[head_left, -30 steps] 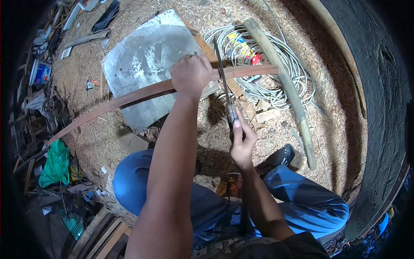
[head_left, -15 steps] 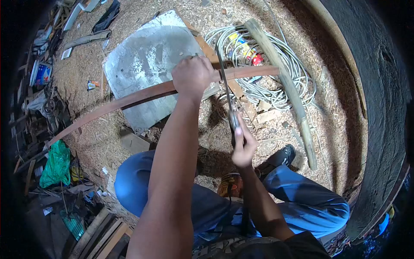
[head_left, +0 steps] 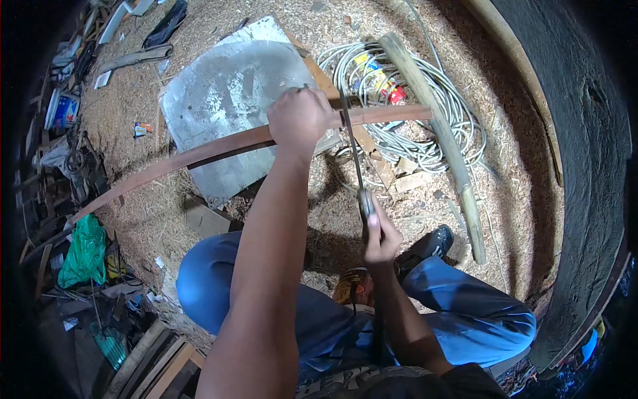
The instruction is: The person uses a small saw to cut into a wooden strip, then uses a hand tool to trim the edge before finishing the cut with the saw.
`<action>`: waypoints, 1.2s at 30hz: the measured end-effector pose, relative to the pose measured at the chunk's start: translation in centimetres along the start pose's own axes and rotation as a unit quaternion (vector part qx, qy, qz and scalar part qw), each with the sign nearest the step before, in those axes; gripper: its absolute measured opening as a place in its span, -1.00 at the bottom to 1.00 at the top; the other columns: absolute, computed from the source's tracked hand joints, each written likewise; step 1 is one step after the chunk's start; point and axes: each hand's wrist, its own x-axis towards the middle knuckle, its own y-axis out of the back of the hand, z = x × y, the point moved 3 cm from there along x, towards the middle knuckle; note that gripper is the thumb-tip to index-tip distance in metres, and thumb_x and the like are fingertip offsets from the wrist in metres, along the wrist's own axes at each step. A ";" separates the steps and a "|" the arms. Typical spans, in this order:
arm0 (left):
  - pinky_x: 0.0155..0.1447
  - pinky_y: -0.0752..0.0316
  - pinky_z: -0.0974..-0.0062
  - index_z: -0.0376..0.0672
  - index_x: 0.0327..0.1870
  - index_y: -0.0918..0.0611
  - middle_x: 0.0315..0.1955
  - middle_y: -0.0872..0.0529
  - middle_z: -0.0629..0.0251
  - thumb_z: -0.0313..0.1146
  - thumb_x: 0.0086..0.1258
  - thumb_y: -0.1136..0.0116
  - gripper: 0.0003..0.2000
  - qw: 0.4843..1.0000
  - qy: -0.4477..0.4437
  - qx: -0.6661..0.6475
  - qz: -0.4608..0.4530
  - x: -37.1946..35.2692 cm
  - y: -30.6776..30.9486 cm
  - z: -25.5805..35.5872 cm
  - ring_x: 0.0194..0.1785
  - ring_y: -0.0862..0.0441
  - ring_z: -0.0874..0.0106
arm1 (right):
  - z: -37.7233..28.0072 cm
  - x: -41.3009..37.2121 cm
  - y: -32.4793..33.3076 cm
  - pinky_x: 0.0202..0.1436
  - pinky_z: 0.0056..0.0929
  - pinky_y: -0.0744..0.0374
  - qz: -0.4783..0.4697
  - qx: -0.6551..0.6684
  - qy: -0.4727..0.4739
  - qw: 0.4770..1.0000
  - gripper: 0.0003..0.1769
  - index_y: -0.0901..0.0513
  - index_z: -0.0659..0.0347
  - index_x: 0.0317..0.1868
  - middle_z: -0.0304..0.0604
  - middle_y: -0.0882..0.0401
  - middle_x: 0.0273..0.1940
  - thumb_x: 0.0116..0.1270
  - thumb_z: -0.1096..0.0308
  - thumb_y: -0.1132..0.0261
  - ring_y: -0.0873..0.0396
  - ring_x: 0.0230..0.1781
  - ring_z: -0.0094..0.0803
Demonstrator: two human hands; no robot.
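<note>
A long strip of reddish wood [head_left: 199,153] runs across the view, from the lower left to the coil of cable on the right. My left hand [head_left: 299,118] is closed around it, right of its middle, above a grey metal sheet. In my right hand [head_left: 381,238] is the handle of a handsaw [head_left: 355,149], its blade seen nearly edge-on. The blade crosses the strip just right of my left hand and touches it there. How deep the cut goes cannot be made out.
The grey metal sheet [head_left: 199,93] lies under the strip. To the right are coiled cable [head_left: 458,100] and a rough wooden pole [head_left: 452,153]. Wood shavings cover the floor. A green plastic bag [head_left: 84,253] lies left, a dark beam [head_left: 585,153] stands right, and a can [head_left: 352,287] sits between the legs.
The handsaw and my right hand have moved back toward my body, the blade sliding across the strip. My left hand keeps its hold almost in place.
</note>
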 end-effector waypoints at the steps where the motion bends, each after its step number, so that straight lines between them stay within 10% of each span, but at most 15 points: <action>1: -0.21 -0.64 0.04 -0.29 -0.56 -0.73 -0.52 -0.73 -0.13 -0.21 0.41 0.01 -0.59 1.000 0.000 0.001 -0.003 0.0 -0.1 0.0 -0.44 -0.73 -0.08 | 0.4 -1.7 0.8 0.40 -0.31 -0.45 -0.004 0.009 -0.050 0.999 -0.58 -0.53 0.49 0.33 0.24 -0.63 0.23 0.59 0.43 -0.07 -0.58 0.30 -0.18; 36: -0.17 -0.64 0.02 -0.29 -0.56 -0.73 -0.50 -0.74 -0.13 -0.21 0.41 0.02 -0.58 1.000 0.002 -0.012 0.002 0.0 0.3 0.3 -0.41 -0.73 -0.09 | -3.5 4.7 -1.4 0.37 -0.34 -0.47 -0.005 0.018 -0.104 0.994 -0.59 -0.54 0.38 0.36 0.12 -0.63 0.26 0.62 0.37 -0.12 -0.58 0.30 -0.22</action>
